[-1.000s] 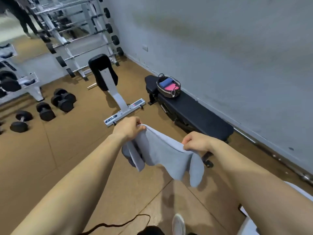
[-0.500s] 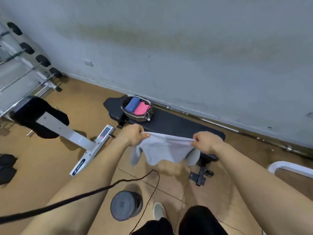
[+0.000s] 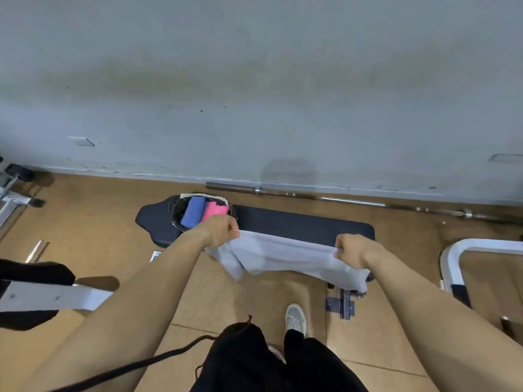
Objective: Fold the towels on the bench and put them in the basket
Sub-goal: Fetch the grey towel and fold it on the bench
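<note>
A light grey towel (image 3: 285,257) hangs stretched between my two hands above the near edge of the black bench (image 3: 297,224). My left hand (image 3: 222,230) pinches its left top corner and my right hand (image 3: 351,250) pinches its right top corner. The cloth sags below and partly hides the bench's front. A basket (image 3: 177,206) stands on the bench's left end, just beyond my left hand. Inside it lie a folded blue towel (image 3: 193,212) and a folded pink towel (image 3: 212,210).
A steel barbell (image 3: 339,198) lies on the floor along the grey wall behind the bench. Another bench with a white frame (image 3: 51,295) is at the left. A white tubular frame (image 3: 452,256) stands at the right. My shoe (image 3: 295,318) is on the brown floor.
I have turned and stepped up to the bench, which now lies straight ahead. My hands have moved apart and pulled the grey towel wide and taut along its top edge.
</note>
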